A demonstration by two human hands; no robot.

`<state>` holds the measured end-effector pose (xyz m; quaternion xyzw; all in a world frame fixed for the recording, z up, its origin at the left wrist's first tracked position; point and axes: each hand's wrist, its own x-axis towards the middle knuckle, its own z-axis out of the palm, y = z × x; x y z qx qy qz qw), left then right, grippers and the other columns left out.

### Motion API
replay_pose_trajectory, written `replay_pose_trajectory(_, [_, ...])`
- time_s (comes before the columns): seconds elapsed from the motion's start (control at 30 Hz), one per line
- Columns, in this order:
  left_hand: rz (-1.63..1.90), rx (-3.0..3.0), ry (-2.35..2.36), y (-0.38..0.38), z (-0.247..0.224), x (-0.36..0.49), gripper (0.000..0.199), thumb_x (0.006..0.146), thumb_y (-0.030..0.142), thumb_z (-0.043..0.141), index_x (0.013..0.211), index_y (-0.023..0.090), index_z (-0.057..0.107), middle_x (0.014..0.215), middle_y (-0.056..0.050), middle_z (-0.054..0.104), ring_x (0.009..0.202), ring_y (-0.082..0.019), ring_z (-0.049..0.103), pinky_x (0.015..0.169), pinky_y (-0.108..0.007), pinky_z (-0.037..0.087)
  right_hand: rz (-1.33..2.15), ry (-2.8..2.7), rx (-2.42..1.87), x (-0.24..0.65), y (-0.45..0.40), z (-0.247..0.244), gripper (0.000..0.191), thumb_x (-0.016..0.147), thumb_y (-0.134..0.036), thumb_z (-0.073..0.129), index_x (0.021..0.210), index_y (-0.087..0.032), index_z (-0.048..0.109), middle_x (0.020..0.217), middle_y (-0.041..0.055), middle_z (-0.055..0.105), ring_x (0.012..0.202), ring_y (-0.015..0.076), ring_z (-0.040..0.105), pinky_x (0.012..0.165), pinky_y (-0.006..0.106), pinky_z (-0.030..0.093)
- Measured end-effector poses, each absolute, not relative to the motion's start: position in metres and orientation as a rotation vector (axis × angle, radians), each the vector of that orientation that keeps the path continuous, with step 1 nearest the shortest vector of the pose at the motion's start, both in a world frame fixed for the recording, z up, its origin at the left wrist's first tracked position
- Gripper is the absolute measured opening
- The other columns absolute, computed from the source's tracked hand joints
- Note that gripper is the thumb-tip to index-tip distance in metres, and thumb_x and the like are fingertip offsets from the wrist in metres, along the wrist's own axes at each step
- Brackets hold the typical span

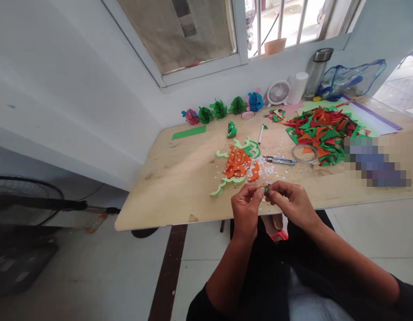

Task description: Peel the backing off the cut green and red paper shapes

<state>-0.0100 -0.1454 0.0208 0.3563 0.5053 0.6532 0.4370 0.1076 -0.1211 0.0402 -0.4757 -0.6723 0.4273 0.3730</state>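
Note:
Close to the table's front edge, my left hand [247, 204] and my right hand [291, 199] meet with fingertips pinched. Between them is a small green paper piece [267, 188] with a bit of red on it; most of it is covered by the fingers. Just beyond lie orange paper cutouts [238, 161] dotted with small white squares. Wavy pale green paper strips [222, 186] border them. Tiny white squares [269, 169] are scattered beside blue thread snips [279, 160]. A folded green paper piece [231, 129] rests farther back.
A heap of red, orange and green paper scraps [326, 129] covers the right side, with a tape roll [304, 153] before it. Along the wall stand folded paper figures [220, 109], a small fan [278, 92], a white cylinder [298, 88] and a glass bottle [319, 73]. A pen [261, 133] lies mid-table.

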Motion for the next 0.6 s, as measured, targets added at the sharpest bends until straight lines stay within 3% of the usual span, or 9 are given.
replay_pose_trajectory(0.13, [1.673,0.848,1.287,-0.1436,0.0187,-0.0092,0.010,0.071,0.026,0.069,0.071,0.016,0.068,0.071,-0.001,0.064,0.072,-0.014,0.060,0.074,-0.027,0.049,1.030,-1.750,-1.234,0.1064,-0.1249,0.0416,0.013,0.079,-0.024,0.052,0.073,-0.018,0.062,0.061,0.0012,0.064,0.059,0.0147,0.057,0.059,0.025,0.045])
replay_pose_trajectory(0.37, [1.669,0.952,1.380,-0.1461,0.0132,-0.0100,0.014,0.074,0.030,0.067,0.074,0.016,0.069,0.074,-0.003,0.066,0.075,-0.016,0.061,0.077,-0.030,0.050,0.690,-1.860,-1.240,0.1051,-0.1291,0.0396,0.010,0.080,-0.022,0.052,0.073,-0.020,0.059,0.061,0.0004,0.062,0.056,0.0138,0.056,0.058,0.024,0.045])
replay_pose_trajectory(0.6, [1.658,1.033,1.394,-0.1490,0.0159,-0.0099,0.010,0.076,0.026,0.066,0.075,0.017,0.068,0.076,-0.002,0.066,0.077,-0.015,0.062,0.078,-0.030,0.049,0.574,-1.918,-1.248,0.1016,-0.1291,0.0384,0.010,0.081,-0.023,0.051,0.074,-0.020,0.057,0.064,0.0017,0.063,0.060,0.0148,0.059,0.060,0.025,0.044])
